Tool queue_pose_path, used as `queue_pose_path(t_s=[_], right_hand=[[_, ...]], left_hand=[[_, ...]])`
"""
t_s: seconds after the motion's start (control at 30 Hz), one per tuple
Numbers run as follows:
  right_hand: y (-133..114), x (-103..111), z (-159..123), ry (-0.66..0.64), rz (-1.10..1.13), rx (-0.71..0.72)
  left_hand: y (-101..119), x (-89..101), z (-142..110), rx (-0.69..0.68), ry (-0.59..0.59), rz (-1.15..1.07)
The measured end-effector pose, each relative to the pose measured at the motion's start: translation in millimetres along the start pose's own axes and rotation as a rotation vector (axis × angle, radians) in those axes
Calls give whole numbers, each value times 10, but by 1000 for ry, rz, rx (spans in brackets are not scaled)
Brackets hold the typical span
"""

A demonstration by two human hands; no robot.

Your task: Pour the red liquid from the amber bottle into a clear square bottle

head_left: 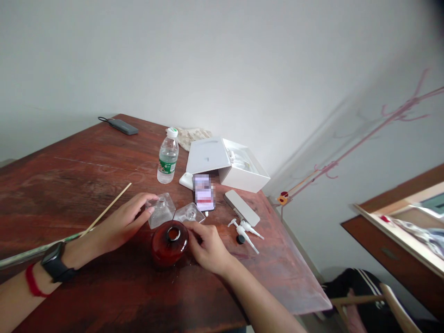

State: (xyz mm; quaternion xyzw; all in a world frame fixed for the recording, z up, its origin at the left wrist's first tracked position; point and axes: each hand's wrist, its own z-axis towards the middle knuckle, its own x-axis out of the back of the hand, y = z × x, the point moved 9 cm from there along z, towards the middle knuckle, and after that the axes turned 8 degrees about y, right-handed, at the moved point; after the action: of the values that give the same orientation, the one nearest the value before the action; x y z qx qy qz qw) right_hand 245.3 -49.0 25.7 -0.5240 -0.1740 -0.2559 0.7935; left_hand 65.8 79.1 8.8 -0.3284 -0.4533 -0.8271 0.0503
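Observation:
My left hand reaches in with its fingers stretched out and apart, the fingertips against the left side of a clear square bottle. A round amber bottle with an open neck stands upright in front of me. My right hand is closed at its right side, the fingers partly hidden behind it. Just behind the amber bottle is a second clear bottle, near my right fingertips. To the right lie white pump heads with dip tubes and a small black cap.
Behind the bottles are a phone, a water bottle and an open white box. A grey-white case lies right, a thin stick left and a dark grey device far left. The wooden table meets a wall.

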Motion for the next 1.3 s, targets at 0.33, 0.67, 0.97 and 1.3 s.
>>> queue_pose_path(t_s=[0.33,0.67,0.97,1.3], right_hand=[[-28,8,9,-4,2,3],[-108,25,-28,77,-26,110],[-267,6,-101,-116,71,191],[38,-233,-131,-238,109,-92]], left_hand=[[-17,-25,-8,13,-22,-17],[-32,-27,-17,17,-28,-6],[-213,-99,-71,25,-40,11],[-304,-54,-20,27,68,150]])
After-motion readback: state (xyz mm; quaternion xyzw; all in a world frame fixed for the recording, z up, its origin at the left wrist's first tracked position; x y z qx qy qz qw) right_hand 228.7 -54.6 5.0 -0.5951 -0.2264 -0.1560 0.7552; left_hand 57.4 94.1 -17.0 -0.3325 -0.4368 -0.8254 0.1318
